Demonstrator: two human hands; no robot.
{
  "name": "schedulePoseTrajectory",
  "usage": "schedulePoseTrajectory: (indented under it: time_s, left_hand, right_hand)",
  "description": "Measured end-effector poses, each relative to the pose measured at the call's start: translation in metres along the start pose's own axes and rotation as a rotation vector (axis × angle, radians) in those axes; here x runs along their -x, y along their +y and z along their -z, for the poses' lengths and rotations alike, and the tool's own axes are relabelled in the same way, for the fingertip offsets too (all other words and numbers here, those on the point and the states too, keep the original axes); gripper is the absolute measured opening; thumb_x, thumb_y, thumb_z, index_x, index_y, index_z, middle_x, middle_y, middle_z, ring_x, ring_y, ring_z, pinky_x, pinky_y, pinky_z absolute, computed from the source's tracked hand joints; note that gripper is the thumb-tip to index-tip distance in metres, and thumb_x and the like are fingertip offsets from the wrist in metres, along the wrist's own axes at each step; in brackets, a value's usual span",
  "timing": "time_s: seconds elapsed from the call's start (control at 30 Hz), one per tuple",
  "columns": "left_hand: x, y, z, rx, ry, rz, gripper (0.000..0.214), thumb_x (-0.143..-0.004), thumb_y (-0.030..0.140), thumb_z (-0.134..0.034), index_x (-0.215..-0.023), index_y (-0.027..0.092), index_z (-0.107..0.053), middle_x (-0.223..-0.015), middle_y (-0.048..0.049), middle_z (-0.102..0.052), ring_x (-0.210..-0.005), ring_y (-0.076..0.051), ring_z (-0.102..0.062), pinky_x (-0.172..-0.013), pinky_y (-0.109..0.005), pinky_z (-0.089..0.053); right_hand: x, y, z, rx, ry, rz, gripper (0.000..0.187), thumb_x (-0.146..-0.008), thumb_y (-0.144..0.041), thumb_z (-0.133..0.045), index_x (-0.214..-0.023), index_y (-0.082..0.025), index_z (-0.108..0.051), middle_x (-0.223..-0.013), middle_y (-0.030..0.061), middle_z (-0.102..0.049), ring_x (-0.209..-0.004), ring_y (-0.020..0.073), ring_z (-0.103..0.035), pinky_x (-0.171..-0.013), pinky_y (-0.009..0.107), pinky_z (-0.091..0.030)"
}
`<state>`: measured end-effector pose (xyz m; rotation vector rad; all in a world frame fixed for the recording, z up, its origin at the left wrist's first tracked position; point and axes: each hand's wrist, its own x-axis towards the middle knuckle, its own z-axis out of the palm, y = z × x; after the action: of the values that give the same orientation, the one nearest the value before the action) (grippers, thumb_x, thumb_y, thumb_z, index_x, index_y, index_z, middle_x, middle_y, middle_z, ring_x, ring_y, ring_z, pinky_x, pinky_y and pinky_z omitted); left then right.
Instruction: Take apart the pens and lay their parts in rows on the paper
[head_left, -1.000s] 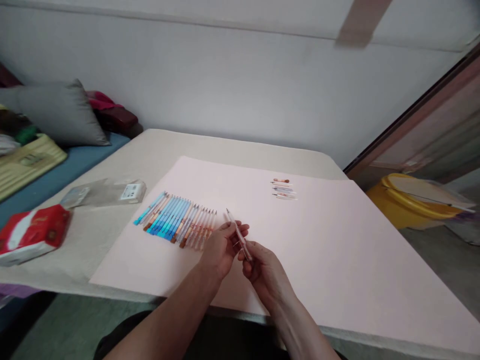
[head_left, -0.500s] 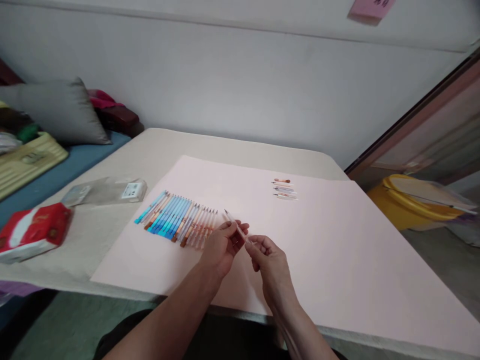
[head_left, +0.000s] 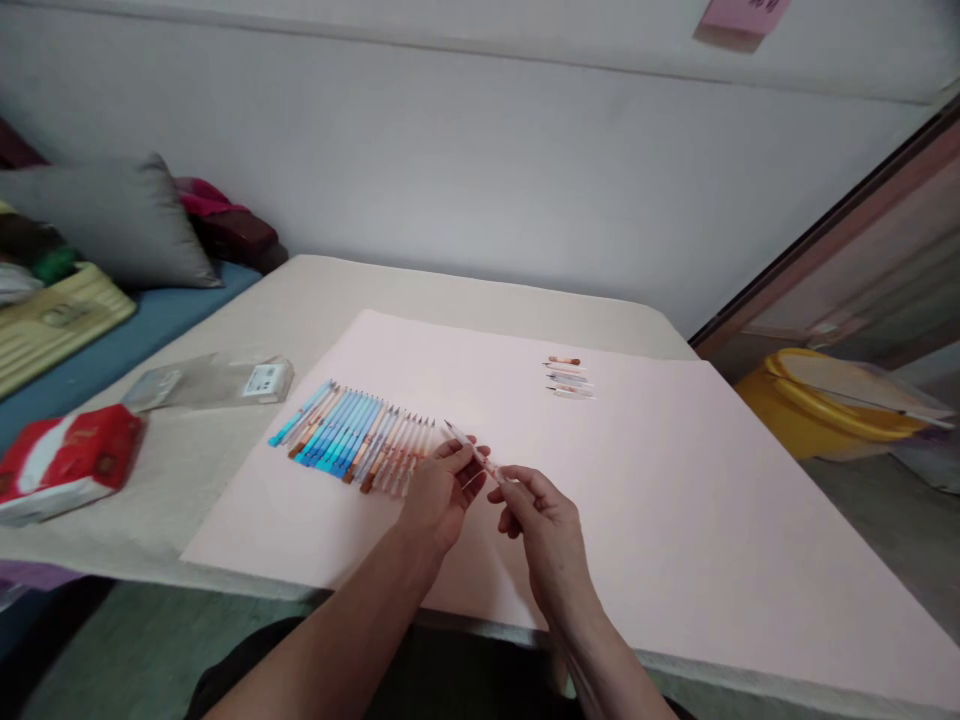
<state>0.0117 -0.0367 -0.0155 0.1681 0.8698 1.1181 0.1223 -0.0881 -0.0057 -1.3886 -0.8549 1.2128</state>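
Both hands hold one pale pencil (head_left: 482, 459) with a dark point, tilted so its tip aims up and left. My left hand (head_left: 442, 490) pinches it near the middle between thumb and fingers. At its lower end, the thumb and fingertips of my right hand (head_left: 541, 512) are closed on it. Left of my hands lies a slanted row of pencils (head_left: 349, 435), blue, brown and pale, side by side with points away from me. My left hand hides part of the row's right end. Several short pencil parts (head_left: 571, 379) lie stacked farther off to the right.
Pink sheet (head_left: 675, 520) covers much of the cloth-covered table (head_left: 465, 283). On the left are a clear plastic package (head_left: 217, 382) and a red tissue pack (head_left: 75, 462). A grey cushion (head_left: 112, 225) rests beyond them. A yellow bucket (head_left: 817, 415) stands off the right edge.
The pencil has shifted slightly up and left, and more of its patterned lower part shows between my hands. My right hand has moved slightly right. The row and short parts stay put.
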Motion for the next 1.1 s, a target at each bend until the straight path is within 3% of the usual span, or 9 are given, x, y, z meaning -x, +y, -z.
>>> schedulePoseTrajectory:
  time_s: [0.23, 0.47, 0.63, 0.77, 1.1]
  left_hand:
    - [-0.0013, 0.0009, 0.0018, 0.033, -0.005, -0.012, 0.012, -0.076, 0.006, -0.06, -0.086, 0.011, -0.061, -0.089, -0.0092, -0.064, -0.069, -0.01, -0.06, -0.062, -0.02, -0.049]
    - [-0.003, -0.0005, 0.0007, 0.108, -0.018, -0.06, 0.012, -0.075, -0.001, -0.055, -0.075, 0.009, -0.061, -0.078, -0.0086, -0.063, -0.075, -0.013, -0.062, -0.067, -0.02, -0.052]
    - [-0.002, 0.0003, -0.0016, 0.102, -0.015, -0.06, 0.013, -0.075, -0.002, -0.054, -0.072, 0.009, -0.061, -0.079, -0.009, -0.063, -0.074, -0.012, -0.062, -0.066, -0.02, -0.052]
    - [-0.0018, 0.0005, -0.0018, 0.098, -0.017, -0.064, 0.015, -0.076, -0.003, -0.053, -0.072, 0.009, -0.061, -0.079, -0.0094, -0.064, -0.075, -0.013, -0.062, -0.067, -0.02, -0.052]
    - [-0.0075, 0.0036, 0.0045, 0.156, 0.029, -0.099, 0.012, -0.076, -0.001, -0.056, -0.072, 0.01, -0.06, -0.078, -0.0071, -0.062, -0.074, -0.012, -0.062, -0.065, -0.02, -0.052]
  right_hand:
    - [-0.0014, 0.0033, 0.0009, -0.007, 0.076, 0.026, 0.025, -0.071, -0.032, -0.067, -0.092, -0.018, -0.066, -0.05, -0.0041, -0.052, -0.048, 0.0097, -0.046, -0.049, 0.022, -0.035]
    - [0.0007, 0.0019, 0.0013, 0.003, 0.085, 0.022, 0.023, -0.07, -0.03, -0.066, -0.09, -0.018, -0.066, -0.06, -0.0017, -0.06, -0.052, 0.0099, -0.048, -0.05, 0.022, -0.037]
    - [0.0038, -0.0021, 0.0014, -0.055, 0.047, 0.02, 0.027, -0.081, -0.042, -0.055, -0.093, -0.019, -0.062, -0.078, 0.0031, -0.066, -0.052, 0.0088, -0.049, -0.049, 0.023, -0.036]
    - [0.0014, 0.0012, 0.0021, -0.072, 0.037, -0.016, 0.026, -0.082, -0.041, -0.054, -0.088, -0.016, -0.06, -0.072, 0.0034, -0.065, -0.049, 0.0083, -0.047, -0.047, 0.022, -0.034]
    - [-0.0014, 0.0037, 0.0039, 0.06, 0.102, 0.083, 0.022, -0.076, -0.034, -0.063, -0.09, -0.018, -0.062, -0.076, 0.003, -0.066, -0.051, 0.009, -0.048, -0.049, 0.022, -0.035]
